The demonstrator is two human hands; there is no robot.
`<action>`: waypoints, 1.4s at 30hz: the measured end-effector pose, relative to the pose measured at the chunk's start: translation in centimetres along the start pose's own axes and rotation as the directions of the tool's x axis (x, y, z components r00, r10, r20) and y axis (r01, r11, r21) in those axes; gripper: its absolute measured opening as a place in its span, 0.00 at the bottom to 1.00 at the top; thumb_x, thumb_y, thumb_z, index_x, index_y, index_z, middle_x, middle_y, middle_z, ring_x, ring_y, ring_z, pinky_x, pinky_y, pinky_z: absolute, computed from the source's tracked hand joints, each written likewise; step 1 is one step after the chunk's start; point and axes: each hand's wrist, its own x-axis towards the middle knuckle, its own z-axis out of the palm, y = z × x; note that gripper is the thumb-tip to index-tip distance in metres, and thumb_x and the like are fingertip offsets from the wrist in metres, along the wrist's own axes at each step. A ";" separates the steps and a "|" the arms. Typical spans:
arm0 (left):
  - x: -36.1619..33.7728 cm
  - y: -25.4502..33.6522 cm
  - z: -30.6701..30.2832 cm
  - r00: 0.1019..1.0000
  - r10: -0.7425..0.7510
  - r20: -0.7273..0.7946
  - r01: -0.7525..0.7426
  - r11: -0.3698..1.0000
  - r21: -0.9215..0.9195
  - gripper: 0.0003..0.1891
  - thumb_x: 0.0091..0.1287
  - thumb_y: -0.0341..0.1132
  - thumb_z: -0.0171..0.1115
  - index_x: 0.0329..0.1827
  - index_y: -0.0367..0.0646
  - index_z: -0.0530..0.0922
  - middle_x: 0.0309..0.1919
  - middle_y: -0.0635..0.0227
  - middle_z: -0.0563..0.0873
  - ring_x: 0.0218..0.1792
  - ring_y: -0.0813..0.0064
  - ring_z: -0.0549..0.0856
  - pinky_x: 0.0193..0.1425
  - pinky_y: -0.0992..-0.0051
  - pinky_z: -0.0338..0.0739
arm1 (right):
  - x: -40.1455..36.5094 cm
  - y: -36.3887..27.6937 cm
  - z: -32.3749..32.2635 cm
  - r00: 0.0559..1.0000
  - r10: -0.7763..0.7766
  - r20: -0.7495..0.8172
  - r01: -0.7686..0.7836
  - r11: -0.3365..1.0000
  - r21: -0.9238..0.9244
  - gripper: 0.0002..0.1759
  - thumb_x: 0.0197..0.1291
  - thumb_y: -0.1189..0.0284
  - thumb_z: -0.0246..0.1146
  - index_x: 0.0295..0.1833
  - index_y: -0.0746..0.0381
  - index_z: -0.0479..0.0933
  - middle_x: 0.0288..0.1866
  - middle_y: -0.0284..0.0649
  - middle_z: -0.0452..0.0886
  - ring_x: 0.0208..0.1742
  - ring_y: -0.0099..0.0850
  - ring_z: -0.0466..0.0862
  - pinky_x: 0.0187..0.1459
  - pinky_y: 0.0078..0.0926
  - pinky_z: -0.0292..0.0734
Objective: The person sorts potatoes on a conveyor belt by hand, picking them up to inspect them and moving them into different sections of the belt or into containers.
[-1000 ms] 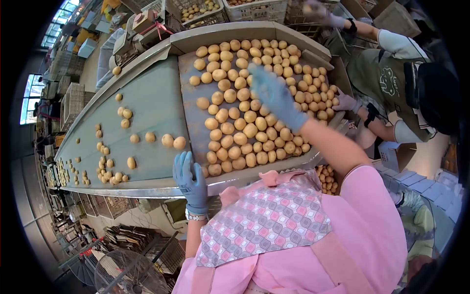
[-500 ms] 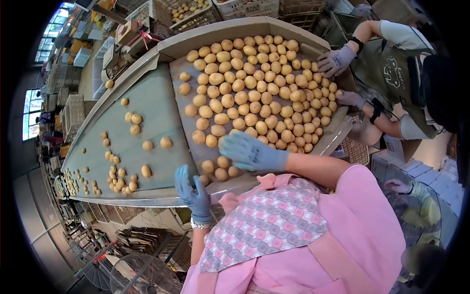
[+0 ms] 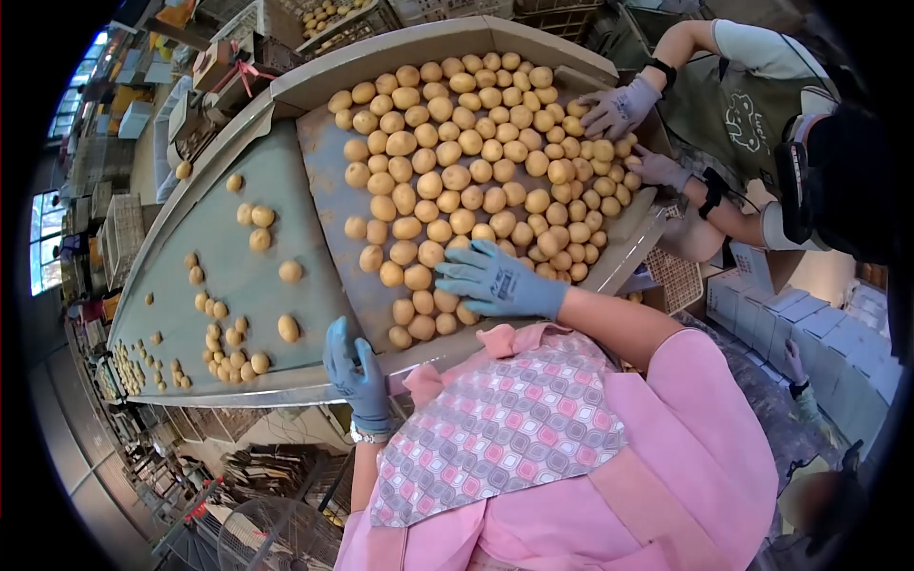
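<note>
My right hand, in a light blue glove, lies palm down with fingers spread at the near edge of a broad layer of round, yellow-tan fruits. Its fingertips touch the fruits there, and its palm hides some of them. A small cluster of the same fruits sits just left of that hand, by the near rim. My left hand, gloved alike, is held up at the near edge of the green belt, thumb apart from the fingers and nothing in it.
Across the right end, a co-worker's gloved hands reach into the fruits. Scattered fruits lie along the green belt. A raised board borders the far side. Plastic crates stand beyond it, and white boxes at right.
My right hand has shifted slightly down relative to the fruits, and more fruits lie together beside it at the near rim. My left hand stays raised by the belt. The whole view has shifted a little.
</note>
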 end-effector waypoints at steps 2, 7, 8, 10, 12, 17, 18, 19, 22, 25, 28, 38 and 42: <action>-0.1 -0.2 0.0 1.000 0.018 0.015 -0.018 1.000 0.018 0.23 0.80 0.26 0.63 0.76 0.36 0.79 0.70 0.53 0.85 0.70 0.56 0.84 0.74 0.60 0.79 | 1.4 1.5 0.7 0.999 -0.030 0.035 0.032 0.997 -0.072 0.32 0.75 0.57 0.65 0.81 0.51 0.75 0.88 0.39 0.68 0.86 0.40 0.68 0.83 0.52 0.63; 0.0 -0.2 -0.3 0.997 -0.081 -0.022 0.076 0.984 -0.161 0.22 0.83 0.27 0.60 0.78 0.34 0.77 0.64 0.56 0.87 0.64 0.66 0.86 0.69 0.65 0.81 | 2.6 -0.6 3.9 0.998 -0.005 -0.062 0.002 0.999 -0.038 0.32 0.77 0.57 0.64 0.83 0.51 0.72 0.91 0.37 0.65 0.90 0.37 0.63 0.86 0.51 0.61; -0.1 0.5 0.1 0.977 -0.211 -0.002 0.193 0.898 -0.396 0.21 0.84 0.26 0.59 0.76 0.32 0.79 0.51 0.62 0.89 0.45 0.77 0.87 0.54 0.73 0.84 | 2.3 -1.7 4.2 0.993 -0.096 -0.066 0.098 0.995 0.017 0.32 0.78 0.57 0.65 0.83 0.50 0.72 0.91 0.37 0.66 0.90 0.37 0.63 0.86 0.52 0.60; -0.3 0.7 -1.0 0.954 -0.243 0.178 0.287 0.911 -0.297 0.19 0.82 0.27 0.61 0.73 0.34 0.83 0.47 0.62 0.92 0.37 0.78 0.87 0.45 0.73 0.84 | 2.7 -2.0 3.5 0.910 -0.413 -0.037 0.403 0.902 -0.154 0.32 0.77 0.56 0.64 0.83 0.48 0.72 0.88 0.37 0.70 0.87 0.39 0.68 0.84 0.56 0.62; -0.6 0.1 -0.5 0.950 -0.214 0.228 0.275 0.919 -0.283 0.17 0.81 0.28 0.62 0.69 0.35 0.87 0.36 0.67 0.92 0.26 0.80 0.85 0.36 0.73 0.83 | 4.9 -1.6 2.9 0.958 -0.286 0.031 0.288 0.955 -0.079 0.32 0.77 0.53 0.64 0.82 0.47 0.73 0.88 0.37 0.69 0.89 0.39 0.65 0.86 0.57 0.58; 0.2 0.1 -2.7 0.974 -0.157 0.166 0.193 0.954 -0.231 0.19 0.81 0.28 0.62 0.72 0.37 0.85 0.40 0.66 0.93 0.30 0.81 0.87 0.37 0.74 0.83 | 13.4 -2.0 4.6 0.977 0.105 -0.186 -0.152 0.953 -0.261 0.34 0.75 0.50 0.64 0.82 0.50 0.74 0.90 0.38 0.66 0.90 0.44 0.61 0.88 0.61 0.51; 0.3 -0.3 -3.0 0.979 -0.139 0.148 0.172 0.956 -0.237 0.19 0.81 0.28 0.62 0.72 0.37 0.85 0.40 0.67 0.94 0.31 0.81 0.87 0.38 0.74 0.83 | 13.6 -2.7 3.3 0.965 0.139 -0.221 -0.187 0.958 -0.217 0.36 0.74 0.51 0.65 0.83 0.51 0.73 0.90 0.40 0.65 0.90 0.45 0.61 0.87 0.61 0.51; 0.2 -0.5 -3.4 0.985 -0.115 0.132 0.145 0.959 -0.245 0.19 0.81 0.28 0.62 0.72 0.37 0.85 0.41 0.67 0.94 0.31 0.81 0.87 0.38 0.74 0.84 | 13.2 -2.8 2.0 0.950 0.176 -0.257 -0.225 0.958 -0.176 0.37 0.73 0.51 0.66 0.83 0.51 0.73 0.91 0.41 0.65 0.90 0.47 0.62 0.87 0.61 0.52; 0.2 -0.4 -5.0 0.980 -0.176 0.091 0.197 0.923 -0.330 0.19 0.81 0.26 0.61 0.73 0.36 0.84 0.44 0.64 0.94 0.35 0.79 0.89 0.43 0.74 0.85 | 10.1 -3.0 -1.6 0.976 0.213 -0.040 -0.217 0.954 -0.207 0.38 0.67 0.54 0.71 0.78 0.56 0.75 0.85 0.46 0.69 0.86 0.47 0.66 0.84 0.61 0.56; 0.2 -0.7 -5.8 0.984 -0.174 0.042 0.178 0.931 -0.320 0.19 0.82 0.25 0.59 0.72 0.33 0.84 0.46 0.61 0.94 0.39 0.76 0.90 0.47 0.72 0.87 | 3.9 -0.4 -1.7 0.920 0.374 -0.116 -0.391 0.864 -0.317 0.43 0.68 0.54 0.71 0.84 0.58 0.68 0.88 0.48 0.66 0.88 0.47 0.65 0.85 0.58 0.55; 0.5 -1.1 -6.6 0.988 -0.157 -0.003 0.148 0.940 -0.306 0.19 0.82 0.25 0.59 0.72 0.32 0.84 0.47 0.60 0.94 0.41 0.74 0.91 0.49 0.71 0.88 | 4.8 -3.2 -3.1 0.862 0.480 -0.163 -0.505 0.841 -0.193 0.36 0.67 0.57 0.72 0.76 0.58 0.72 0.80 0.47 0.71 0.82 0.49 0.69 0.79 0.57 0.62; 0.4 -2.8 -8.6 0.972 -0.234 -0.003 0.215 0.901 -0.377 0.18 0.82 0.26 0.59 0.70 0.30 0.84 0.47 0.56 0.94 0.45 0.71 0.93 0.52 0.70 0.90 | 10.1 8.8 -6.5 0.782 0.392 -0.484 -0.561 0.782 -0.272 0.13 0.75 0.74 0.60 0.60 0.60 0.85 0.53 0.43 0.91 0.49 0.44 0.91 0.50 0.42 0.88; 0.5 -3.6 -9.5 0.981 -0.194 -0.025 0.173 0.921 -0.350 0.18 0.81 0.25 0.59 0.69 0.30 0.85 0.46 0.58 0.94 0.43 0.70 0.93 0.51 0.70 0.89 | 14.7 10.7 -10.2 0.795 0.509 -0.332 -0.604 0.718 -0.345 0.19 0.76 0.71 0.63 0.68 0.61 0.83 0.61 0.47 0.90 0.59 0.44 0.90 0.62 0.43 0.86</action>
